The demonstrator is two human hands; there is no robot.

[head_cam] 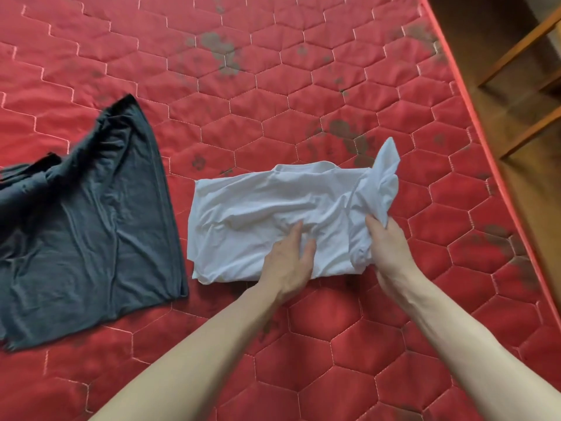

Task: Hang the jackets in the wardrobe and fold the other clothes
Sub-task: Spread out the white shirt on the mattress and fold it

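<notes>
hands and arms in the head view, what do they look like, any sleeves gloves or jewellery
Both arms are bare all the way to the bottom of the picture, with no sleeve edge in sight. The left hand and the right hand wear no gloves. No watch, bracelet or ring shows on the wrists or the visible fingers. No markings can be seen.

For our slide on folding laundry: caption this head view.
Left hand pins a half-folded white cotton shirt while right hand lifts its sleeve.
</notes>
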